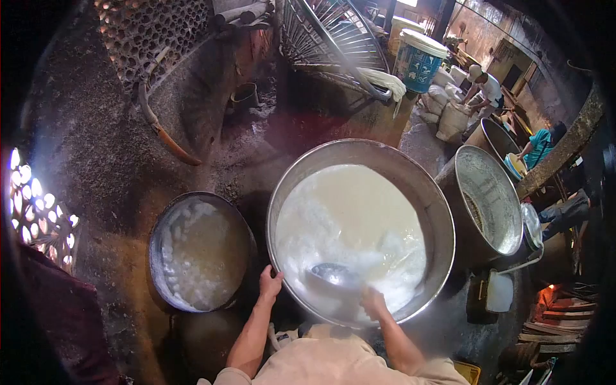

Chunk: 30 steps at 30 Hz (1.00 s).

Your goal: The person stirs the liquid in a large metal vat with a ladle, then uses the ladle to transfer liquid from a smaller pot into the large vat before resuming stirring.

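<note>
A large round metal pot [443, 224] of milky, frothy liquid [359, 199] stands right in front of me. My left hand [271, 283] is closed on its near left rim. Inside the near part of the pot, my right hand [373, 304] is closed on a shiny metal scoop [335, 274], low over the froth and partly in it. Steam or foam blurs the scoop's lower edge, and its handle is mostly hidden by the hand. To the left of my left hand sits a smaller round pan [156, 269] of cloudy liquid with white foam.
Another tall metal vat [487, 192] stands to the right. A long-handled white scoop [500, 292] lies beside it, with firewood and flame [548, 298] beyond. A curved handle [167, 138] leans at left. Two people [491, 90] work near sacks [452, 122] and vats at the back right.
</note>
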Available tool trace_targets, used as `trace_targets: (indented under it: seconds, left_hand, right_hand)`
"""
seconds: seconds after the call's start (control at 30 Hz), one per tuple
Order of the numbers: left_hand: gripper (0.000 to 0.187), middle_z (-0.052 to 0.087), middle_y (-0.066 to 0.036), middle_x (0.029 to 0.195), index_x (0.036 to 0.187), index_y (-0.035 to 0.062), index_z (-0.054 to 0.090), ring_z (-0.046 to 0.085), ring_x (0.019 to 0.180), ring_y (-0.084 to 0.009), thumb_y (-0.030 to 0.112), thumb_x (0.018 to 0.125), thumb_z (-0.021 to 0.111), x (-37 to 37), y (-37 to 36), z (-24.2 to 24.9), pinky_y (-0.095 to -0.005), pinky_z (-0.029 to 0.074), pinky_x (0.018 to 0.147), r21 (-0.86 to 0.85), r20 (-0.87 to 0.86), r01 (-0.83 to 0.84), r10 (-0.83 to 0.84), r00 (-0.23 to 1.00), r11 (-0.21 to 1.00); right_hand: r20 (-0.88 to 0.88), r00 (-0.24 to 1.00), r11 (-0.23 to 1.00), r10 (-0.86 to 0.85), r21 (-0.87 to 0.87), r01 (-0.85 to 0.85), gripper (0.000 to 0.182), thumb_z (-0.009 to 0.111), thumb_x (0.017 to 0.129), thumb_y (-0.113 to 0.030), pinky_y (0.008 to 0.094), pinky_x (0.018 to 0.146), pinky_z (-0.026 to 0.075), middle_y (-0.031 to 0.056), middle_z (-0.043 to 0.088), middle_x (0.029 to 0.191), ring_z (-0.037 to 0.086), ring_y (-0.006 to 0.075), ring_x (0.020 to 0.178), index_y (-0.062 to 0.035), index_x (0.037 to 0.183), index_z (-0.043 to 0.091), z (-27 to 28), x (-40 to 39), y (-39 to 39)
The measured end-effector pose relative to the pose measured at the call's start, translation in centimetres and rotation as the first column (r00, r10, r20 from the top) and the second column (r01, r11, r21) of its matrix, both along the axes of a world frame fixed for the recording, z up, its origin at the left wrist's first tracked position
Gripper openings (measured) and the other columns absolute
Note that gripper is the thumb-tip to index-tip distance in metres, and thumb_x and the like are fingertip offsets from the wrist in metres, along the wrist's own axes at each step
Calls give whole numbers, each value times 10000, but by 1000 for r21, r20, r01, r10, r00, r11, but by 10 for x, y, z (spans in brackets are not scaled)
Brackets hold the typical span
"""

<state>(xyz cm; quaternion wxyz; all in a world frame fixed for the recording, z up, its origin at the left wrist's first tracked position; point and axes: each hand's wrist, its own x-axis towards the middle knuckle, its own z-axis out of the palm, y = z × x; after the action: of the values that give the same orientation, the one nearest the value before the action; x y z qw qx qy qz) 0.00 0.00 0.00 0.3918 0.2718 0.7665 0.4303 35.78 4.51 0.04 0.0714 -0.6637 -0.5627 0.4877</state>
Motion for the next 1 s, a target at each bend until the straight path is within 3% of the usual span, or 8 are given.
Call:
trace_targets:
  seconds: [0.17,0.23,0.37,0.43,0.5,0.6,0.77,1.0]
  left_hand:
    - [458,643,-204,1056,1159,17,548,620,1003,-335,187,766,713,-18,2,7,-398,476,858,-66,-161,43,-53,986,997]
    - [483,632,-215,1077,1172,17,536,606,1022,-356,207,766,715,-16,-1,-19,-408,470,870,-42,-140,63,-68,988,997]
    - [535,604,-246,1122,1191,11,515,572,1075,-390,256,764,725,-17,0,-7,-429,456,891,-94,-190,91,-107,976,991]
    - [524,607,-244,1119,1181,14,518,571,1077,-389,258,766,724,-15,0,15,-432,457,887,-86,-157,102,-115,981,991]
    - [500,616,-231,1109,1167,19,523,580,1065,-379,253,770,719,-15,-1,7,-431,460,880,-74,-174,112,-124,977,991]
    - [500,621,-224,1102,1178,19,518,585,1055,-377,246,776,710,-16,0,13,-432,462,877,-65,-123,123,-131,984,990]
    - [526,611,-231,1116,1206,15,507,579,1063,-379,246,777,705,-15,0,5,-432,457,891,-74,-153,112,-123,981,991]
    - [535,608,-231,1135,1199,-5,524,580,1076,-364,218,755,723,-18,5,-4,-414,454,909,-53,-153,103,-110,982,993]
  right_hand:
    - [-56,998,1000,14,0,-14,347,648,671,-73,349,444,535,145,623,671,625,215,495,33,984,545,68,-38,-11]
    - [-140,981,981,-131,-163,108,451,681,670,-30,336,426,490,125,602,773,578,194,512,7,1100,549,95,-30,1]
    - [-3,989,989,149,13,-149,434,654,704,-89,343,438,496,138,614,750,588,192,502,-40,1125,562,178,-62,58]
    - [180,965,956,188,193,-222,433,647,659,-83,388,511,538,188,643,737,650,262,584,-18,1082,584,197,-100,90]
    - [214,967,864,136,452,-221,410,603,668,-90,441,699,540,234,652,850,660,352,789,-24,1073,588,159,-131,122]
    - [390,906,730,168,569,-380,353,559,705,-76,412,628,531,202,653,857,658,331,750,-61,1056,590,86,-157,165]
    - [472,837,851,277,283,-442,348,588,717,-97,465,810,503,195,653,1003,612,378,974,-49,1061,603,54,-148,162]
    - [501,814,872,295,208,-444,335,612,749,-159,470,787,522,224,640,1019,618,372,975,-38,1061,616,4,-69,118]
